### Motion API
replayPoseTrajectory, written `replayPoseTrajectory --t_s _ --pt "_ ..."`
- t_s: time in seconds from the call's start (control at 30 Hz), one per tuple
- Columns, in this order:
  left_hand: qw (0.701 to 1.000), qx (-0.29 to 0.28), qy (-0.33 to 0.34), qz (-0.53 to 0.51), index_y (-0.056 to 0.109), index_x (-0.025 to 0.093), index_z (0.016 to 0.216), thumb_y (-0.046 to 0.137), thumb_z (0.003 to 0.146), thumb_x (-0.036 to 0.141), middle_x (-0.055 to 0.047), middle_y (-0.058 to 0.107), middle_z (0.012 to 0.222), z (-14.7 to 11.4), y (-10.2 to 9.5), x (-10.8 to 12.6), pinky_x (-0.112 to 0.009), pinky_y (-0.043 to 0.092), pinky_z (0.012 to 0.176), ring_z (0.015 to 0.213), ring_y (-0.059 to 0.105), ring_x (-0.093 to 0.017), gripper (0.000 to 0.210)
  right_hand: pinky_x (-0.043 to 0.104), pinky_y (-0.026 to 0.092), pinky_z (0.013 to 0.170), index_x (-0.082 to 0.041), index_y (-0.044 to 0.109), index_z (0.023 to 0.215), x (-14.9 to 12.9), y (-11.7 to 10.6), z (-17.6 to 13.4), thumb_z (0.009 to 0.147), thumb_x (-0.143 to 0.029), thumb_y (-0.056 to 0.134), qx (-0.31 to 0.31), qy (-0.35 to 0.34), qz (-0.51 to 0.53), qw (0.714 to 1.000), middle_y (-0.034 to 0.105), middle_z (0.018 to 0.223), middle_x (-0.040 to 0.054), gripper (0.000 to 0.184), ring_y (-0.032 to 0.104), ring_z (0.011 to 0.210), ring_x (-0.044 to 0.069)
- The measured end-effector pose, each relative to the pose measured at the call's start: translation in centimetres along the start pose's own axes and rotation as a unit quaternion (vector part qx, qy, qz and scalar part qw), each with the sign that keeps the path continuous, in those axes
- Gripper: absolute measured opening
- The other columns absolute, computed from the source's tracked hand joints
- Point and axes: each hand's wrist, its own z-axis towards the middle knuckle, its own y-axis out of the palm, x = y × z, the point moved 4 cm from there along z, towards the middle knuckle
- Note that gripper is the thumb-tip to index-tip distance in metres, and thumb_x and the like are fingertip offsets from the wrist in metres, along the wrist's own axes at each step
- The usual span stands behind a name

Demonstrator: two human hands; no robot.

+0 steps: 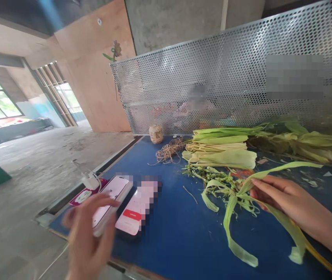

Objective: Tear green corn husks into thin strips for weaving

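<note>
Between the thumb and fingers of my right hand are pinched green corn husk strips, their long ends hanging over the blue table. Below and beside these fingers lies a heap of curled green husk shreds. My left hand, smeared a little by motion, is over a light-coloured phone with its screen lit. Its thumb and fingers are apart and hold nothing; whether a fingertip touches the screen I cannot tell. A second phone with a red button on its screen lies just to the right.
Stacked corn husks lie at the back, with loose husks to their right. Brown twine and a pale roll are left of them. A perforated metal screen stands behind; a white charger sits at the left edge.
</note>
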Motion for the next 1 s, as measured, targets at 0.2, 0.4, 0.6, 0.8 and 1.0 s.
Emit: replayPoseTrajectory --t_s 0.2,0.4,0.6,0.8,1.0 --pt "0.899 -0.337 0.199 -0.198 0.056 0.021 0.091 0.039 0.079 0.01 -0.004 0.062 0.083 0.9 6.0 12.4 -0.026 0.043 0.076 0.081 0.055 -0.015 0.023 0.02 0.044 0.047 -0.023 0.062 0.069 -0.5 0.6 -0.8 0.057 -0.042 0.073 -0.023 -0.019 0.122 0.992 0.061 0.061 0.0006 0.025 0.055 0.058 0.015" --pt "0.867 -0.395 0.284 -0.111 0.045 0.018 0.117 0.042 0.083 0.021 -0.006 0.064 0.086 1.6 10.0 16.6 -0.029 0.047 0.07 0.078 0.059 -0.019 0.035 0.021 0.038 0.039 -0.022 0.062 0.065 -2.3 1.2 -2.6 0.056 -0.043 0.072 -0.091 -0.089 0.18 0.976 0.052 0.048 -0.0019 0.025 0.042 0.038 0.01" --pt "0.883 -0.389 0.223 -0.139 0.047 0.023 0.118 0.043 0.085 0.026 -0.006 0.063 0.102 2.9 9.7 15.5 -0.029 0.046 0.08 0.094 0.057 -0.018 0.034 0.02 0.036 0.038 -0.025 0.065 0.068 -2.3 0.5 -2.2 0.058 -0.042 0.071 -0.089 -0.104 0.199 0.97 0.054 0.05 -0.0021 0.02 0.042 0.039 0.009" --pt "0.896 -0.393 0.129 -0.159 0.049 0.023 0.117 0.045 0.083 0.025 -0.006 0.062 0.102 3.0 9.1 13.0 -0.031 0.045 0.083 0.095 0.057 -0.019 0.034 0.02 0.038 0.042 -0.021 0.067 0.075 -2.3 1.1 -2.2 0.073 -0.037 0.061 -0.17 -0.127 0.202 0.956 0.057 0.055 -0.0003 0.018 0.047 0.042 0.008" --pt "0.91 -0.384 0.042 -0.152 0.052 0.018 0.097 0.048 0.077 0.014 -0.004 0.063 0.087 3.4 11.0 14.3 -0.029 0.047 0.071 0.079 0.059 -0.016 0.021 0.021 0.037 0.041 -0.018 0.066 0.073 -2.8 1.4 -2.5 0.073 -0.036 0.061 -0.185 -0.119 0.223 0.95 0.059 0.057 -0.0001 0.018 0.047 0.04 0.009"
